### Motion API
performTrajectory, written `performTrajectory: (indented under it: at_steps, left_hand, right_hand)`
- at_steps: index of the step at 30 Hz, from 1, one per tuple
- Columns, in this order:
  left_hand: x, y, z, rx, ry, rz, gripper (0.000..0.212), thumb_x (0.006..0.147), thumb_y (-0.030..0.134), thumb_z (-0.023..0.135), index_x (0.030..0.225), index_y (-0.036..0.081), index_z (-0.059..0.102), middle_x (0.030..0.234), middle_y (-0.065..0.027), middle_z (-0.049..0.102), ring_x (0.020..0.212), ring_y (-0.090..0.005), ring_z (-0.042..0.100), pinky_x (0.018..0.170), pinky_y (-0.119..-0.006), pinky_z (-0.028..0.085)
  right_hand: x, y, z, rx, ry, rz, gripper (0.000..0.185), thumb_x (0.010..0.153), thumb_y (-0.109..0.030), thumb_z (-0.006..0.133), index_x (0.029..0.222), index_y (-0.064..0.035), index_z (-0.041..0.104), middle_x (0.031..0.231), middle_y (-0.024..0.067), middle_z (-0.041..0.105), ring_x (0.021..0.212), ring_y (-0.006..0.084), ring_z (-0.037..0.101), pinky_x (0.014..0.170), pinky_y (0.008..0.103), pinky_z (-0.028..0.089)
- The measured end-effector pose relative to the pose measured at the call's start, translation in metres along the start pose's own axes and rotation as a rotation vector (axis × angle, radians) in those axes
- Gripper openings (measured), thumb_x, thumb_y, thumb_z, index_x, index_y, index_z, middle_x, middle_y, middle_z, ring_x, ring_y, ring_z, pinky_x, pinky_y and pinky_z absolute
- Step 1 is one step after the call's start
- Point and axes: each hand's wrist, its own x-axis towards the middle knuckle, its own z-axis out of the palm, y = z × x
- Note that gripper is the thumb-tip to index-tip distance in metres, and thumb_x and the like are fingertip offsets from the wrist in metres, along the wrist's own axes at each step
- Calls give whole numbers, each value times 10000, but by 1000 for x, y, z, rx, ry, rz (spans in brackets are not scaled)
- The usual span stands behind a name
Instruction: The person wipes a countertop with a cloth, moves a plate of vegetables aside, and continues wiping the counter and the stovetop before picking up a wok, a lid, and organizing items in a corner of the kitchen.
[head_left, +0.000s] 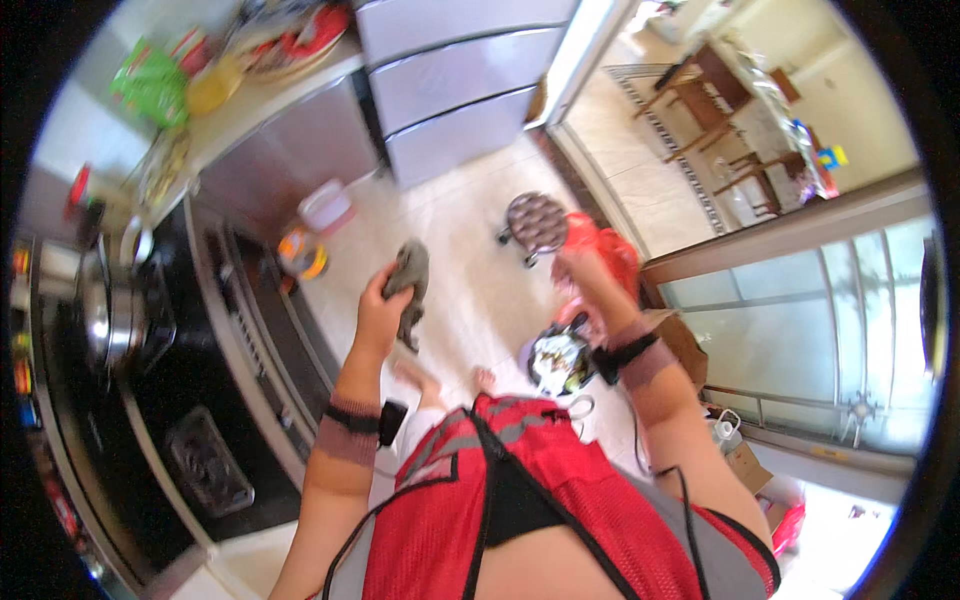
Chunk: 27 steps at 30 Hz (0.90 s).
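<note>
A crumpled grey-brown cloth (412, 279) hangs from my left hand (387, 304), pinched between thumb and fingers above the tiled floor. My right hand (581, 259) reaches out over red plastic bags (619, 259), beside a small round stool (537, 222) with a brown padded seat and casters. Blur and overlap hide whether its fingers grip a bag. Nearer my body, below that hand, stands a bin (559, 361) with a dark rim and shiny, crumpled material inside.
At left runs a black gas hob with a steel pot (112, 319). A pink-white plastic tub (326, 206) and an orange-labelled container (303, 253) stand on the floor by the cabinets. A drawer-front appliance (465, 90) stands ahead, a glass sliding door (795, 300) at right.
</note>
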Motion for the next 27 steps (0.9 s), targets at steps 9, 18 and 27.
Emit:
performTrajectory:
  at_steps: [9, 18, 27]
  left_hand:
    - [-20, -2, 123, -34, -228, 0, 427, 856, -34, 593, 1277, 2, 531, 1126, -61, 613, 974, -133, 594, 811, -274, 518]
    - [-33, -1, 93, -106, -56, 137, 398, 863, -15, 594, 1248, -3, 494, 1120, -60, 581, 942, -154, 583, 821, -279, 503]
    - [-73, 22, 40, -291, 182, 128, 417, 892, 82, 573, 1280, 134, 430, 1133, -68, 569, 969, -218, 627, 752, -400, 567]
  right_hand:
    - [-80, 247, -97, -712, 72, -376, 484, 753, -287, 708, 1162, -53, 599, 965, 166, 671, 824, 259, 664, 697, 377, 536]
    - [-45, 130, -63, -645, -214, -177, 779, 722, -322, 760, 1362, 3, 460, 1213, 202, 615, 1107, 314, 590, 933, 374, 473]
    - [-39, -98, 106, -420, -576, -405, 754, 789, -316, 761, 1409, -55, 418, 1276, 221, 561, 1078, 278, 611, 922, 366, 490]
